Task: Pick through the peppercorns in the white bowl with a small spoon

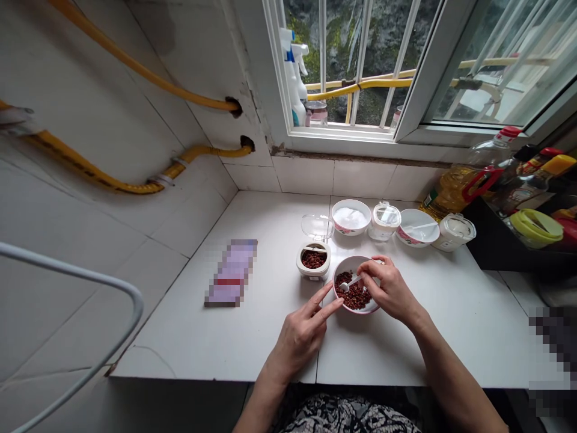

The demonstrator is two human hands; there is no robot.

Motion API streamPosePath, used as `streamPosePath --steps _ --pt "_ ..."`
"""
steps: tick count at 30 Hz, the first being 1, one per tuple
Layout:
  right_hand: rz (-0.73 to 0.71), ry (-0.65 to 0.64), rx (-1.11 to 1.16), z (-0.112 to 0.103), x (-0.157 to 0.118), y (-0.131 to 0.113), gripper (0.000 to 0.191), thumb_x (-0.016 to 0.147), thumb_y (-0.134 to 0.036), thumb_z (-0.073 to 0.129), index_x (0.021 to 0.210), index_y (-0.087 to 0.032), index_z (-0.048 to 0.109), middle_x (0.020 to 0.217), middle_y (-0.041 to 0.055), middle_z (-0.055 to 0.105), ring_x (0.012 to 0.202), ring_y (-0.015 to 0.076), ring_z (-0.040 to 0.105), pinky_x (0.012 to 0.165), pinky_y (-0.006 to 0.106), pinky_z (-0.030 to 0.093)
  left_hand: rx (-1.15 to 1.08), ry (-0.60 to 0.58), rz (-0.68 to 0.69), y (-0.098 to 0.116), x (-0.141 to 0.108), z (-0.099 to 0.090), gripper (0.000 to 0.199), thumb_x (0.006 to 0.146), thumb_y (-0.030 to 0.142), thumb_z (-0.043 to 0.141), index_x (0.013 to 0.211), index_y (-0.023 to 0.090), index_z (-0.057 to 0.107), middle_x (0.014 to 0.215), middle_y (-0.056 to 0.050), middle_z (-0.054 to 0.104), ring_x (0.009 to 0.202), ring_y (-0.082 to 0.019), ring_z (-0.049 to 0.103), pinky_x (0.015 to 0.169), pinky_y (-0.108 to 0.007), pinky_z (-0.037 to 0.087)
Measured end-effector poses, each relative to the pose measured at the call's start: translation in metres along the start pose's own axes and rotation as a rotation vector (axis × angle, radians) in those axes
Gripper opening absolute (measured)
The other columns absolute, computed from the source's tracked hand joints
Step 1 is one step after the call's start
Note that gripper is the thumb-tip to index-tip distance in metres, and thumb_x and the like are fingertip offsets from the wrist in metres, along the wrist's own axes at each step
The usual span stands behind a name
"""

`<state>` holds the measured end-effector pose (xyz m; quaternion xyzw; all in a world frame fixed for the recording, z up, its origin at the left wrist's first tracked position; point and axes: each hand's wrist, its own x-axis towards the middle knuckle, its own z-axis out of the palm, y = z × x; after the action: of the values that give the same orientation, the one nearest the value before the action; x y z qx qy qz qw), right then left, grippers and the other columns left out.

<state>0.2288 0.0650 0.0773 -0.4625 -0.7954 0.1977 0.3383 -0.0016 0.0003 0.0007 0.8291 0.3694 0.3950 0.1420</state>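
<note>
A bowl (360, 311) with a pink rim holds dark red-brown peppercorn-like grains (359, 296). My right hand (388, 288) pinches a small white spoon (350, 284), its scoop resting among the grains in the bowl. At the bowl's left rim, my left hand (304, 334) has two fingers stretched out and touching the edge, the others curled; it holds nothing. Just left of the bowl stands an open square jar (313, 270) with similar grains inside, its clear lid (317, 227) flipped up behind it.
Behind stand a bowl of white granules (351, 218), a lidded jar (384, 221), a bowl with a white spoon (417, 231) and another jar (454, 233). An oil bottle (455, 186) and a black rack (489, 240) are at right. A blurred purple object (232, 272) lies left.
</note>
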Motion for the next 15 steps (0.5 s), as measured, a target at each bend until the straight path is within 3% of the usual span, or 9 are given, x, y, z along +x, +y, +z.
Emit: streamPosePath --steps 3,7,15 --pt "0.139 0.053 0.084 -0.003 -0.001 0.0 0.018 0.09 -0.021 0.053 0.079 -0.025 0.066 0.068 0.0024 0.074 0.084 0.0247 0.068 0.088 0.042 0.054 0.0 0.005 0.002 0.0 -0.001 0.0 0.065 0.091 -0.004 0.043 0.148 0.026 0.05 0.156 -0.015 0.049 0.102 -0.014 0.074 0.087 -0.025 0.061" --pt "0.326 0.066 0.321 -0.01 0.0 0.001 0.017 0.089 -0.032 0.057 0.08 -0.022 0.067 0.061 0.0015 0.072 0.067 0.0211 0.07 0.07 0.035 0.057 0.003 0.006 0.001 -0.001 -0.001 0.001 0.065 0.091 -0.004 0.043 0.148 0.026 0.05 0.156 -0.014 0.049 0.1 -0.014 0.074 0.087 -0.025 0.061" --pt "0.435 0.101 0.558 -0.01 0.002 0.002 0.024 0.082 -0.044 0.068 0.079 -0.019 0.067 0.06 0.0031 0.073 0.058 0.0192 0.069 0.061 0.032 0.057 -0.005 0.009 0.003 0.0 0.0 0.0 0.065 0.091 -0.004 0.042 0.148 0.025 0.051 0.155 -0.015 0.05 0.099 -0.014 0.074 0.086 -0.025 0.062"
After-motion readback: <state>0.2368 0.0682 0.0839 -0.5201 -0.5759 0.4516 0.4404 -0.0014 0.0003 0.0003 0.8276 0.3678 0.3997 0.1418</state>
